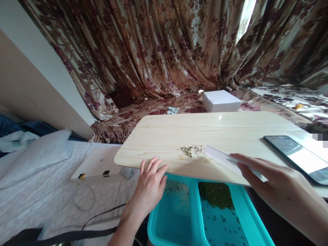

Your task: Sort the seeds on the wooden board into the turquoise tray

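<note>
A small heap of mixed white rice-like grains and green beans lies on the pale wooden tabletop, close to its front edge. My right hand is closed on a flat white strip, whose far end touches the right side of the heap. My left hand rests at the table's front edge, left of the heap, its fingers spread and nothing in it. Below that edge is a teal two-compartment tray. White grains lie in its left compartment, and green beans in its right.
On the table's right lies a dark-framed tablet. A white box stands behind the table, before patterned curtains. To the left is a bed with a pillow, a flat white carton and cables.
</note>
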A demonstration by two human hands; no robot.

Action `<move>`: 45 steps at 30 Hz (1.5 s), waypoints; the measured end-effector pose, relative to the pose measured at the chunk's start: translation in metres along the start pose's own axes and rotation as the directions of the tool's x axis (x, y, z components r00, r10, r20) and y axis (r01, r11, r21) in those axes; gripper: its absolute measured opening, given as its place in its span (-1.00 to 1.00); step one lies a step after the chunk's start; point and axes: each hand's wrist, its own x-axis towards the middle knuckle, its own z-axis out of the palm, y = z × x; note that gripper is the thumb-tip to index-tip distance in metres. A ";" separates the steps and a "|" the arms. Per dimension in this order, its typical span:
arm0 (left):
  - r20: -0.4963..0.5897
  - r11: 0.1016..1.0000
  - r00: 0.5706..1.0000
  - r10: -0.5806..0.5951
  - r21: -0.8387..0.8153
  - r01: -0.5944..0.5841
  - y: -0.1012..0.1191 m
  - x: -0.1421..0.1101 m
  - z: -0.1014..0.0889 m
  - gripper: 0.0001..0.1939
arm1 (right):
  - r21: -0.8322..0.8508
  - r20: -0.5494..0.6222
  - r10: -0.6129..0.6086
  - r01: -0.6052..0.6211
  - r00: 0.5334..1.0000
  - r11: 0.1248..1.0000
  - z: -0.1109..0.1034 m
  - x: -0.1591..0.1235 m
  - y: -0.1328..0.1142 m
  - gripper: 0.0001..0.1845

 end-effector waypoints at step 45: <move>0.005 1.000 1.000 -0.026 -0.013 0.026 0.001 -0.001 -0.002 -0.64 | 0.050 0.016 -0.062 0.062 0.998 0.997 0.022 0.001 -0.030 -0.67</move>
